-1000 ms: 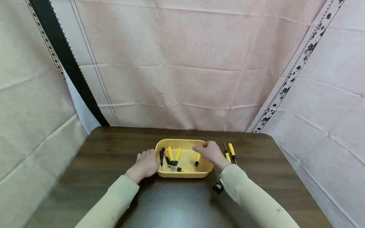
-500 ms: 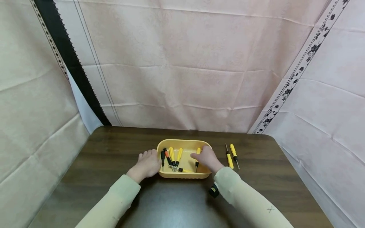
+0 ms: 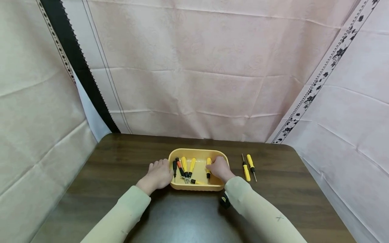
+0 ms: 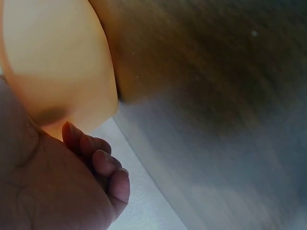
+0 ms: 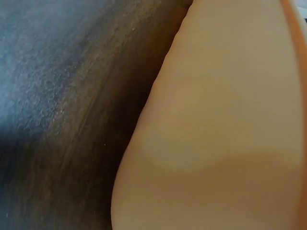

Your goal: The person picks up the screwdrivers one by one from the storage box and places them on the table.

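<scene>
A pale yellow plastic tray [image 3: 197, 187] lies on the table and holds several screwdrivers. At its left end my left hand [image 3: 156, 175] holds the rim, and the left wrist view shows bent fingers [image 4: 108, 165] beside the outer wall; the thumb's tip is hidden. Inside the tray's right end, my right hand [image 3: 221, 168] pinches a yellow-handled screwdriver [image 3: 208, 162], whose shaft points toward me. At the left lie a black screwdriver [image 3: 174, 167], an orange-and-black one [image 3: 179, 165], yellow-and-black screwdrivers [image 3: 192, 164] and a crosswise yellow one [image 3: 197, 182]. The right wrist view shows the tray wall [image 5: 216, 120], not the fingers.
To the tray's right, two yellow-handled screwdrivers, a nearer one [image 3: 246, 172] and a farther one [image 3: 250, 162], lie on the dark wooden table [image 3: 127, 158]. A pale cloth [image 3: 194, 84] hangs behind. A small black device [image 3: 225, 200] sits under my right wrist.
My right hand has moved left and lower into the tray, reaching the screwdriver at the right end. That screwdriver has shifted slightly left and straightened. The left hand stays at the tray's end.
</scene>
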### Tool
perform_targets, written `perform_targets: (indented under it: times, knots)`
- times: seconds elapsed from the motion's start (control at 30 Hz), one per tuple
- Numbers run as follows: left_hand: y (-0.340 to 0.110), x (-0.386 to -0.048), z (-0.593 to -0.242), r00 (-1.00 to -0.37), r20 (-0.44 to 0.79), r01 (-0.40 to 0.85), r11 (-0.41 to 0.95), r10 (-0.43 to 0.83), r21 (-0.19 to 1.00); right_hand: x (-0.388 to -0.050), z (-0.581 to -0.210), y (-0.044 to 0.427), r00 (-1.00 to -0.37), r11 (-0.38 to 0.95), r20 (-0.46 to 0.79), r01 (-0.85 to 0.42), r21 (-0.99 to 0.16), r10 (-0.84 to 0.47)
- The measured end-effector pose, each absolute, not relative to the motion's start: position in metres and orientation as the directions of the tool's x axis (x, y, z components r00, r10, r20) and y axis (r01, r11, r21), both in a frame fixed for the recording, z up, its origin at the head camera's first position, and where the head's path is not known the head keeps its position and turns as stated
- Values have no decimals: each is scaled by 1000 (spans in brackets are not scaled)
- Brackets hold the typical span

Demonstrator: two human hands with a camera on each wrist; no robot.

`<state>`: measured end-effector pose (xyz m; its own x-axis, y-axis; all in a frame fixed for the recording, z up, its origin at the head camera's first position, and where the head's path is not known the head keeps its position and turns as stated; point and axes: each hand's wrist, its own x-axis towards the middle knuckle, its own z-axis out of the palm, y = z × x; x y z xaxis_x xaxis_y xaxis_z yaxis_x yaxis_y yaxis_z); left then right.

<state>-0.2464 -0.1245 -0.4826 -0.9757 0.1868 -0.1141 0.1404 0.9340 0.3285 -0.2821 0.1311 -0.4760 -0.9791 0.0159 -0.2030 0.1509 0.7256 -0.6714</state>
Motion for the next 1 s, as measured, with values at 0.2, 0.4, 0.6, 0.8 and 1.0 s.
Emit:
perform_targets:
  times: [0.2,0.4,0.6,0.8,1.0]
  knots:
    - [-121,-248,-483,-973,-112,152,926,201,345,-285,-482,133,-974,718,-219,189,-670,52]
    - [-122,-247,-484,-975,-124,136,938,184,317,-288,-487,130,-968,691,-246,210,-692,48]
    - [-124,-246,-484,-974,-124,140,938,187,316,-290,-486,127,-958,695,-282,241,-677,57]
    - [-123,-247,-482,-976,-111,141,936,186,323,-290,-481,127,-959,694,-278,233,-682,48]
    - [-122,-248,-481,-975,-118,141,938,187,316,-291,-482,129,-963,714,-269,192,-673,5]
